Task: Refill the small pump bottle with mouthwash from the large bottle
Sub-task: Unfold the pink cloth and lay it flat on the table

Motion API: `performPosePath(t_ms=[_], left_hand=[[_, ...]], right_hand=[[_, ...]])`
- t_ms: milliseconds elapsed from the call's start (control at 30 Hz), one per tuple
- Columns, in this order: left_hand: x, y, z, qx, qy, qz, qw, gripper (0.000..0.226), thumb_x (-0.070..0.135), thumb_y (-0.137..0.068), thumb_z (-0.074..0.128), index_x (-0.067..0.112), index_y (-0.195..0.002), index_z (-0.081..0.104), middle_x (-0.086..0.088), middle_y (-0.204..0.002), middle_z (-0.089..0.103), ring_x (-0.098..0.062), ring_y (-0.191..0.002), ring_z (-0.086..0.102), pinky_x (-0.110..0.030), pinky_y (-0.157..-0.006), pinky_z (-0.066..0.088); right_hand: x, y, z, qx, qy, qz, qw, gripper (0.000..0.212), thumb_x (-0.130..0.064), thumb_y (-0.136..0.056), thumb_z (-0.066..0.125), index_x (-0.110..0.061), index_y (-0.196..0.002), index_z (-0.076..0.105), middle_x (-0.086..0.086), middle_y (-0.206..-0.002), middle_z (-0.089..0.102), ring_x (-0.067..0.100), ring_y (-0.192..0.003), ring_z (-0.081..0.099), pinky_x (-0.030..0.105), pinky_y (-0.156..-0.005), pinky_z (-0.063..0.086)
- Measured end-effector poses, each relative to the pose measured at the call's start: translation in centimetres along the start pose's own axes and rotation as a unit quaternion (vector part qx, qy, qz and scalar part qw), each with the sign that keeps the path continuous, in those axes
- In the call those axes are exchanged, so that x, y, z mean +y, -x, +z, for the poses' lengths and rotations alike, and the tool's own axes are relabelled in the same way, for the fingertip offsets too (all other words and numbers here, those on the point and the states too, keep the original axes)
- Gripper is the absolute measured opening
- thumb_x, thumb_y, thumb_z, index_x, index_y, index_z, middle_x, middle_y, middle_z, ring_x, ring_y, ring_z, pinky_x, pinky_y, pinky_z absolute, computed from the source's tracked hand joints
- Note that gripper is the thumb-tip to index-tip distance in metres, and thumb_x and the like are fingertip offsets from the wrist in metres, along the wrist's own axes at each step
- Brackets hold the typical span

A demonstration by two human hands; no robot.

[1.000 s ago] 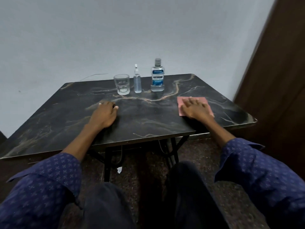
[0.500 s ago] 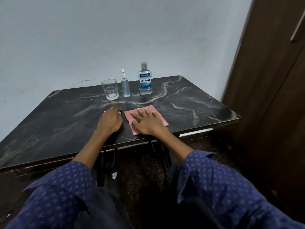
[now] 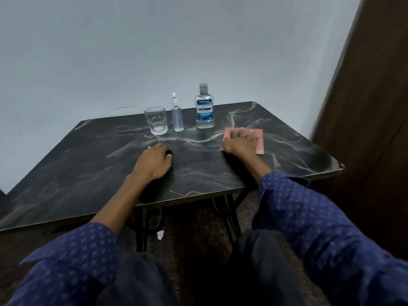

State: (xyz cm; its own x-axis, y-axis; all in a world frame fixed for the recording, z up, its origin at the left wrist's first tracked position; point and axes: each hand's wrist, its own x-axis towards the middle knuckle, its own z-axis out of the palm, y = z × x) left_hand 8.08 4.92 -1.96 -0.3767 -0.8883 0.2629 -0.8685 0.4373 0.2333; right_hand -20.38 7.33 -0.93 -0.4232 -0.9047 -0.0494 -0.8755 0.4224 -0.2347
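The large mouthwash bottle (image 3: 204, 107), clear with a blue label and grey cap, stands at the back of the dark marble-patterned table (image 3: 88, 173). Left of it stands the small pump bottle (image 3: 177, 115), capped, holding clear liquid. My right hand (image 3: 241, 142) lies flat with spread fingers on a pink cloth (image 3: 259, 140), pressing it to the tabletop in front and to the right of the large bottle. My left hand (image 3: 154, 162) rests on the table's middle with fingers loosely curled, holding nothing.
A clear drinking glass (image 3: 155, 123) stands left of the pump bottle. A brown wooden door (image 3: 371, 107) rises close to the table's right edge. A pale wall backs the table. My knees sit under the near edge.
My right hand has slid the pink cloth from the table's middle, beside my left hand, back to the right side. My left hand has stayed put.
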Motion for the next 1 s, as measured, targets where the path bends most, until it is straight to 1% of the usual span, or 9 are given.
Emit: performPosePath(t_ms=[100, 200, 367, 500, 633, 767, 833, 933, 1000], left_hand=[[-2.9, 0.6, -1.1, 0.004, 0.097, -0.009, 0.995, 0.031, 0.010, -0.104, 0.053, 0.008, -0.130, 0.069, -0.012, -0.140, 0.067, -0.032, -0.133, 0.059, -0.041, -0.112, 0.045], [-7.3, 1.9, -2.2, 0.045, 0.123, -0.076, 0.989, 0.035, 0.006, -0.106, 0.048, 0.005, -0.137, 0.063, -0.017, -0.145, 0.058, -0.032, -0.137, 0.054, -0.042, -0.118, 0.040], [-14.2, 3.6, -4.2, 0.076, 0.148, -0.174, 0.971, 0.036, 0.011, -0.111, 0.043, -0.001, -0.140, 0.061, -0.023, -0.146, 0.060, -0.037, -0.137, 0.054, -0.038, -0.112, 0.038], [-16.3, 3.7, -4.7, 0.100, 0.203, -0.185, 0.956, 0.039, 0.019, -0.114, 0.038, 0.004, -0.144, 0.060, -0.019, -0.150, 0.059, -0.033, -0.139, 0.054, -0.032, -0.109, 0.037], [-17.4, 3.3, -4.4, 0.128, 0.241, -0.203, 0.940, 0.040, 0.027, -0.115, 0.036, 0.003, -0.128, 0.066, -0.019, -0.133, 0.067, -0.035, -0.124, 0.060, -0.032, -0.096, 0.039], [-17.7, 4.0, -4.0, 0.174, 0.256, -0.190, 0.932, 0.040, 0.028, -0.115, 0.037, 0.000, -0.107, 0.066, -0.017, -0.107, 0.070, -0.033, -0.100, 0.063, -0.042, -0.093, 0.047], [-17.6, 4.2, -3.9, 0.176, 0.249, -0.180, 0.935, 0.039, 0.024, -0.115, 0.037, 0.000, -0.111, 0.068, -0.018, -0.112, 0.070, -0.033, -0.105, 0.063, -0.042, -0.098, 0.047], [-17.4, 4.1, -4.0, 0.143, 0.218, -0.165, 0.951, 0.038, 0.020, -0.114, 0.037, 0.000, -0.130, 0.066, -0.020, -0.132, 0.067, -0.035, -0.122, 0.061, -0.040, -0.107, 0.044], [-17.5, 4.1, -3.7, 0.132, 0.204, -0.152, 0.958, 0.039, 0.023, -0.115, 0.037, 0.001, -0.129, 0.066, -0.020, -0.133, 0.068, -0.036, -0.123, 0.060, -0.041, -0.107, 0.044]], right_hand=[[-8.3, 2.0, 3.2, -0.013, 0.012, -0.096, 0.995, 0.067, -0.048, -0.111, 0.016, -0.017, -0.170, 0.007, 0.015, -0.176, 0.000, 0.046, -0.161, 0.000, 0.061, -0.130, -0.003], [-14.1, 3.1, 4.9, -0.036, 0.020, -0.147, 0.988, 0.066, -0.046, -0.110, 0.017, -0.020, -0.170, 0.007, 0.012, -0.177, -0.003, 0.046, -0.162, -0.003, 0.062, -0.130, -0.004], [-20.6, 4.0, 6.4, -0.049, 0.015, -0.223, 0.973, 0.065, -0.044, -0.111, 0.018, -0.021, -0.170, 0.008, 0.010, -0.177, -0.002, 0.044, -0.162, -0.002, 0.060, -0.130, -0.002], [-27.1, 7.4, 8.4, -0.079, 0.027, -0.354, 0.932, 0.062, -0.045, -0.112, 0.018, -0.026, -0.170, 0.010, 0.007, -0.178, 0.002, 0.041, -0.163, 0.001, 0.057, -0.131, 0.000], [-29.9, 11.5, 11.2, -0.089, 0.024, -0.455, 0.886, 0.064, -0.050, -0.110, 0.016, -0.027, -0.170, 0.011, 0.008, -0.177, 0.008, 0.038, -0.164, 0.003, 0.057, -0.130, 0.002], [-30.0, 9.1, 10.2, -0.089, 0.055, -0.466, 0.879, 0.062, -0.053, -0.111, 0.017, -0.032, -0.169, 0.009, 0.002, -0.178, 0.006, 0.035, -0.164, 0.006, 0.057, -0.130, 0.005], [-30.5, 6.9, 9.2, -0.083, 0.062, -0.433, 0.896, 0.061, -0.051, -0.112, 0.018, -0.032, -0.170, 0.009, 0.001, -0.178, 0.005, 0.035, -0.164, 0.007, 0.056, -0.131, 0.005], [-30.8, 4.5, 8.3, -0.074, 0.047, -0.368, 0.926, 0.061, -0.052, -0.112, 0.019, -0.033, -0.169, 0.014, 0.001, -0.178, 0.006, 0.033, -0.164, 0.007, 0.054, -0.131, 0.004], [-30.4, 3.8, 8.3, -0.070, 0.041, -0.345, 0.935, 0.062, -0.054, -0.110, 0.020, -0.034, -0.169, 0.015, 0.002, -0.178, 0.007, 0.033, -0.164, 0.008, 0.052, -0.132, 0.004]])
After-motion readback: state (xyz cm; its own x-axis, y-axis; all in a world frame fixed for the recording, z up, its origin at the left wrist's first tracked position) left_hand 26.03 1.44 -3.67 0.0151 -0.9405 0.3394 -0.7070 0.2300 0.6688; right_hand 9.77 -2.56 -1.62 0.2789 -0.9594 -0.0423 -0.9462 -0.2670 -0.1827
